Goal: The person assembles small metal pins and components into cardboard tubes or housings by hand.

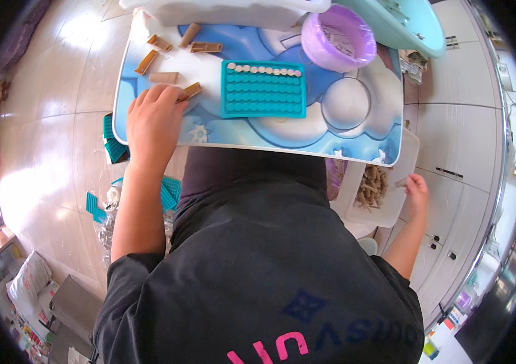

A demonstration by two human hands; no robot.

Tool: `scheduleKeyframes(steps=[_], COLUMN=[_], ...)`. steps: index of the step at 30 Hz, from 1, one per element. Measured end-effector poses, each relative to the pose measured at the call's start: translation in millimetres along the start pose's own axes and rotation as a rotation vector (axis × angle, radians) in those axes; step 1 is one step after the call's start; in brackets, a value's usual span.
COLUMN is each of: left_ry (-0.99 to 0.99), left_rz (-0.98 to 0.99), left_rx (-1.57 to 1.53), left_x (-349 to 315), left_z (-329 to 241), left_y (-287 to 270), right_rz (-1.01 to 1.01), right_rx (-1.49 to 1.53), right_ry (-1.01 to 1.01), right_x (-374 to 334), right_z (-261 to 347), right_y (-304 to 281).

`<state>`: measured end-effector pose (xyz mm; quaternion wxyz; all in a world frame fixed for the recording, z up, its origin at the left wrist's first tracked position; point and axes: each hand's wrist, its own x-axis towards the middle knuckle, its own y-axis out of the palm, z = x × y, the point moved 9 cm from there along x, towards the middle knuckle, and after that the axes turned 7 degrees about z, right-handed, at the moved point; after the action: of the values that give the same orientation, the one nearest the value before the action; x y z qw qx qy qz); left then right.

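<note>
Presently: left hand [184,97] clamped on one brown curled piece [192,90]; five others [164,77] beyond, upper left; right hand [417,189], mid-right, pinching one tan piece [400,182]

Black shirt [264,255], short sleeves [129,279] ending well before the bare hands [153,121]; pink lettering [262,352], dark-blue star emblem [304,305]; dark trousers [252,173].

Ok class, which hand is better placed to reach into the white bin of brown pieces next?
Probably the right hand: it's beside the white bin, though apparently pinching a small piece. The left hand is at the table, touching a brown piece.
</note>
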<state>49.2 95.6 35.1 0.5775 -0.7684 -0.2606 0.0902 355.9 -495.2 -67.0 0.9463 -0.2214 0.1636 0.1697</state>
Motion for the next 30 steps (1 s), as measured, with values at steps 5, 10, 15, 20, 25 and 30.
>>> scheduleKeyframes(steps=[5, 10, 15, 20, 25, 30], left_ry=[-0.031, -0.181, -0.254, -0.150, -0.160, -0.199], left_rz=[-0.055, -0.108, -0.163, -0.203, -0.194, -0.137], left_rx=[-0.380, -0.600, -0.643, -0.524, -0.450, -0.445], left_x=[7, 7, 3, 9, 11, 12], left_z=[7, 27, 41, 20, 19, 18], left_y=[2, 12, 22, 9, 12, 13], right_rz=[-0.224, -0.322, -0.031, 0.064, 0.264, 0.619], right_rx=[-0.496, -0.273, -0.421, -0.967, -1.375, -1.220], right_ry=[0.025, -0.489, -0.703, -0.728, -0.308, -0.077], right_x=[36, 55, 101, 182, 240, 215], right_z=[0, 197, 340, 380, 349, 323], right_y=[-12, 52, 139, 177, 210, 256])
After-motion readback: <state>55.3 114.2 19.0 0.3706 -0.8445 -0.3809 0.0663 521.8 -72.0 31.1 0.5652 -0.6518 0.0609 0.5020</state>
